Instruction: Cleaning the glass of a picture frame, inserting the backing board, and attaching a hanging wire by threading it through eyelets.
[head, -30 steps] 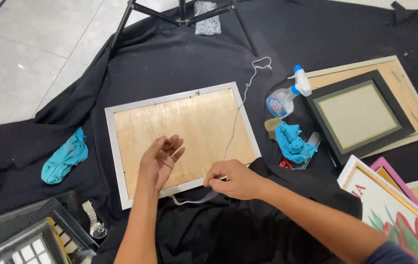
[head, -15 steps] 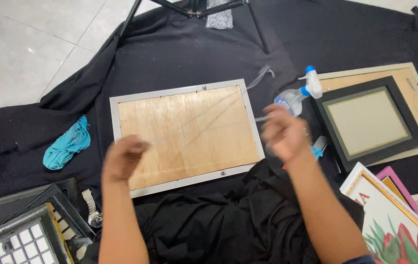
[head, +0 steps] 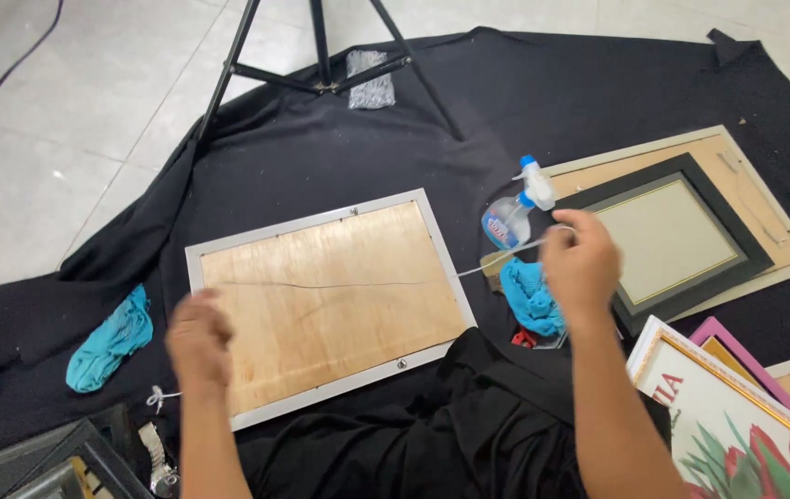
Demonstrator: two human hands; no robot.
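String (head: pixel 321 285) now runs taut across the wooden back of the frame (head: pixel 330 305), since I drew my hands apart: left hand (head: pixel 197 334) closed at its left edge, right hand (head: pixel 580 263) pinching the free end.

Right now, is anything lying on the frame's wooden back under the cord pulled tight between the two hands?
Nothing visible does. The cord runs from the left hand to the right hand across the bare wooden back. The spray bottle and blue cloth lie beside the frame.
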